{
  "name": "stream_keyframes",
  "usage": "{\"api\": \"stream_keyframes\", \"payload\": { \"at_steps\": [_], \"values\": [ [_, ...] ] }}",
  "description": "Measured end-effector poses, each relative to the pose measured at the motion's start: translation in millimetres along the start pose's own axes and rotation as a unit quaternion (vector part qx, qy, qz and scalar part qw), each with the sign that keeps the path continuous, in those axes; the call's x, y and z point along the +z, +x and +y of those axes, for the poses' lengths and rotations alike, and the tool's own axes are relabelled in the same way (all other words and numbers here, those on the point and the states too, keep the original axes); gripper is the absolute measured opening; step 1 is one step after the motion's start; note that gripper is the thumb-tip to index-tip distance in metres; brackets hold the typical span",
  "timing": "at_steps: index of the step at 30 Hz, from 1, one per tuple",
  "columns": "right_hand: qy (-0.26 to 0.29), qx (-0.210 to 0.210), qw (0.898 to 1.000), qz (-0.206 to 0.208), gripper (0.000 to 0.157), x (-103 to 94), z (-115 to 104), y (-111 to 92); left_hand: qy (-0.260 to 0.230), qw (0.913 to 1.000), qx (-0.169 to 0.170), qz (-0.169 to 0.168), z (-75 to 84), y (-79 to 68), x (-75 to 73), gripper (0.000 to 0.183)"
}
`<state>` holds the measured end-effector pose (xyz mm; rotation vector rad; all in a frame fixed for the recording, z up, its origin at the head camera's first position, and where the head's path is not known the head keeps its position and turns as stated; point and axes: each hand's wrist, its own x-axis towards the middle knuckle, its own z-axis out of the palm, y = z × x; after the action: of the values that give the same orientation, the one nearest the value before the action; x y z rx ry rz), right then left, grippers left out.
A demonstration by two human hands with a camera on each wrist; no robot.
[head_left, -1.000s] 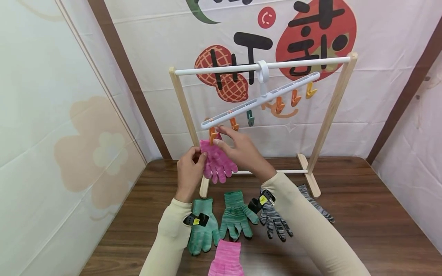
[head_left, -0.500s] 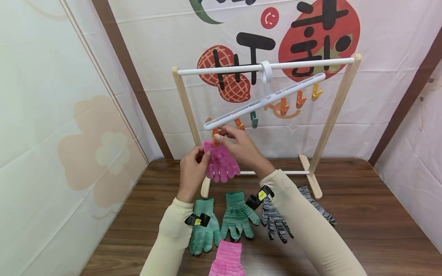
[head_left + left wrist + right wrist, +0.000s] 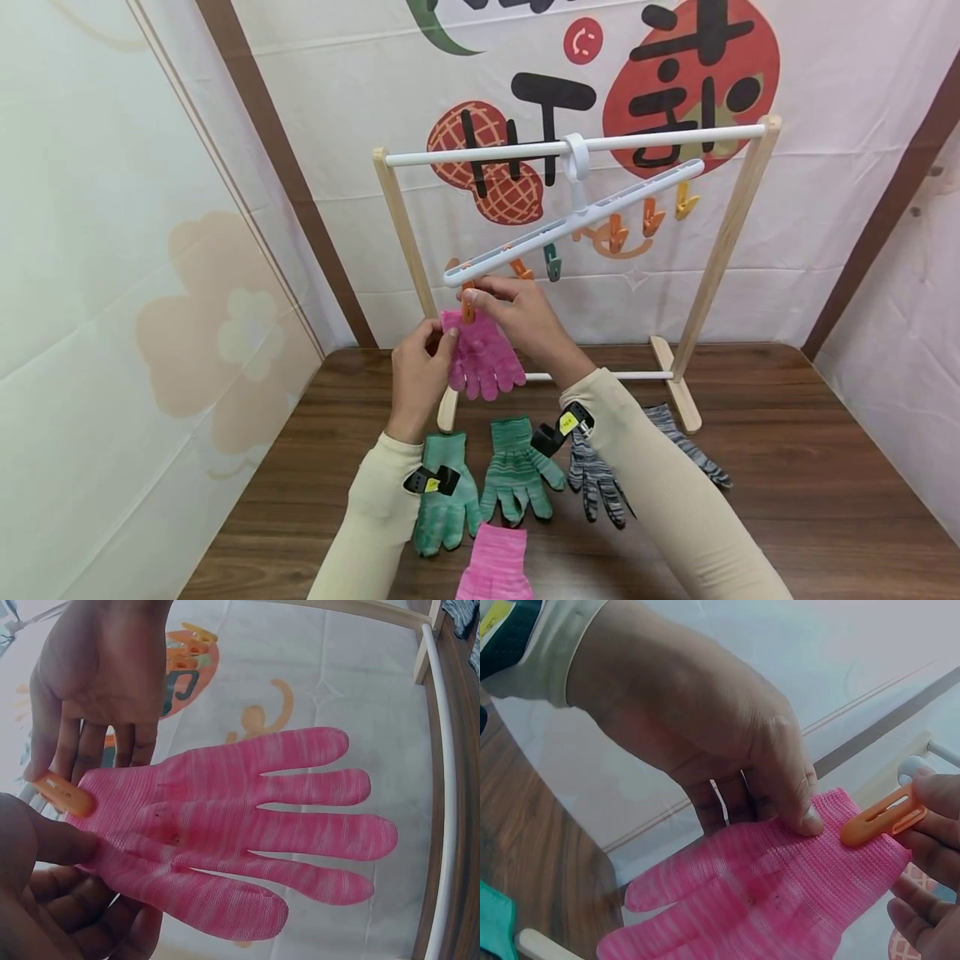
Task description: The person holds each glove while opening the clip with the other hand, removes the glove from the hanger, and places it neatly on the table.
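A pink knit glove (image 3: 487,360) hangs fingers down below the left end of a white hanger (image 3: 577,222). An orange clothespin (image 3: 468,310) on that hanger overlaps the glove's cuff. My right hand (image 3: 531,323) pinches the clothespin's upper end between thumb and fingers, as the left wrist view also shows with the clothespin (image 3: 67,796) lying over the cuff edge. With thumb and fingers, my left hand (image 3: 422,371) grips the cuff's near side. In the right wrist view the clothespin's tip (image 3: 855,831) lies on the ribbed cuff; its rear jaw is hidden.
More clothespins, orange, green (image 3: 552,265) and yellow (image 3: 685,202), hang along the hanger. It hooks over a rack's white rail (image 3: 675,137). On the wooden table (image 3: 795,475) lie green gloves (image 3: 517,467), another pink glove (image 3: 495,562) and grey striped gloves (image 3: 592,479), partly under the right sleeve.
My right thumb has moved up from beside the clothespin's lower part to pinch its upper end. The left hand keeps its grip on the cuff. The view has shifted slightly.
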<state>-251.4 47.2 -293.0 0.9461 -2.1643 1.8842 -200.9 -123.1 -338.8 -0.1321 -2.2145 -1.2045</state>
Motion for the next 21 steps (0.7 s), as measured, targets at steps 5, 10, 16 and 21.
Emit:
{"api": "stream_keyframes", "payload": {
  "at_steps": [5,10,16,21],
  "values": [
    [0.017,-0.001,1.0,0.021,0.028,1.7,1.7,1.4,-0.001,1.0,0.0,-0.001,0.9,-2.6,0.1,0.015],
    [0.042,-0.006,0.999,0.027,0.025,2.5,2.9,2.2,-0.006,0.9999,-0.004,-0.009,1.1,-7.0,0.3,0.013],
    [0.05,-0.012,0.998,0.026,0.026,3.1,2.2,2.2,-0.009,0.9996,-0.008,-0.024,-0.2,-19.0,1.0,0.012],
    [0.058,-0.02,0.998,0.023,0.024,4.2,2.7,3.3,-0.03,0.9982,-0.013,-0.05,-1.6,-34.6,3.1,0.01]
  ]
}}
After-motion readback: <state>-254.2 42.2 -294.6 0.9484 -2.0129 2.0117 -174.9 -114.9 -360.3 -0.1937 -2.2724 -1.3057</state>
